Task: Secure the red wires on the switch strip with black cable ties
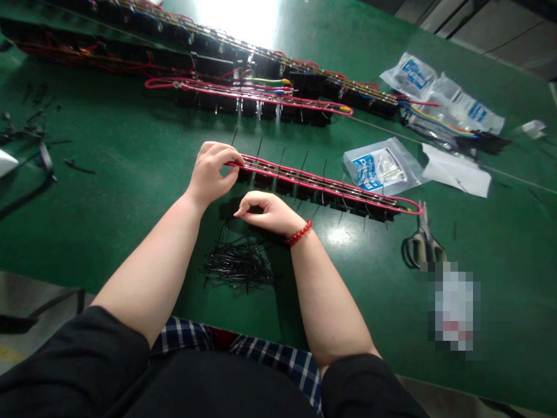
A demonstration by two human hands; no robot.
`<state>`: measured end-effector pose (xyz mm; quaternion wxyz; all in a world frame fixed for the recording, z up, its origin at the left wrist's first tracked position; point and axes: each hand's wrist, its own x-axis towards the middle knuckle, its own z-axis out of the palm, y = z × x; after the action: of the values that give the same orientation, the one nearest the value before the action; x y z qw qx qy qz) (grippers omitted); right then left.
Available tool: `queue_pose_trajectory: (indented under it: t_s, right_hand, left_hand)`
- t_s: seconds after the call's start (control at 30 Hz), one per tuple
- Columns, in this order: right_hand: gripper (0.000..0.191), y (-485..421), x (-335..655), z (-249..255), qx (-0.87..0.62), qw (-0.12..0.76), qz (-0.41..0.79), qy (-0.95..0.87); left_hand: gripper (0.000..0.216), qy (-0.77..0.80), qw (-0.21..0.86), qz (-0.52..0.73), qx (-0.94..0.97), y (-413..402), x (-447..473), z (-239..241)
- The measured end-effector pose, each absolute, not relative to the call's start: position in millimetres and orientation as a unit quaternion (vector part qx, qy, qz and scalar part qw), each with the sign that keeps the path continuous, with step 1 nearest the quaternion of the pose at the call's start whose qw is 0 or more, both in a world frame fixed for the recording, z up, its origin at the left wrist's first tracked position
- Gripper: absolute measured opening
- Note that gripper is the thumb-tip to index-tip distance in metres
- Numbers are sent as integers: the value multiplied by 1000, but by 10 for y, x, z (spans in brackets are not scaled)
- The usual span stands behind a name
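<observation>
A long black strip (pixel 282 186) lies slantwise before me, with red wires (pixel 322 181) running along its top. Several thin black cable ties (pixel 304 160) stick up across it. At the strip's left end, the fingers of my left hand (pixel 214 173) are closed on the red wires. My right hand (pixel 272 213), with a red bead bracelet (pixel 299 233) at the wrist, hovers just below the strip. Its thumb and forefinger are pinched together; whatever is between them is too small to make out. Underneath it lies a pile of black cable ties (pixel 238 264).
Behind are another red-wired strip (pixel 261 94) and longer wired assemblies (pixel 313 71). Scissors (pixel 423 244) lie right of my strip, near a plastic bag (pixel 383 166), white paper (pixel 456 170) and more bags (pixel 467 104). Black scraps (pixel 30 128) lie at left on the green table (pixel 130 232).
</observation>
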<state>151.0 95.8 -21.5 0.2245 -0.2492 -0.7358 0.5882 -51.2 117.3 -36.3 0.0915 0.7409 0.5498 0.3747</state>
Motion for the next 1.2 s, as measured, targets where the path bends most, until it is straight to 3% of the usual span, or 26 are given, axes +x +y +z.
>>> queue_pose_trajectory:
  t_s: [0.8,1.2]
  right_hand:
    - [2,950,1523,-206,-269,212,608,-716]
    - [2,950,1534,-205,-265,214,617,-709]
  left_hand:
    - [17,558,73,375,737,1145,-495,-345]
    - [31,544,74,386,741,1147,-520,-377]
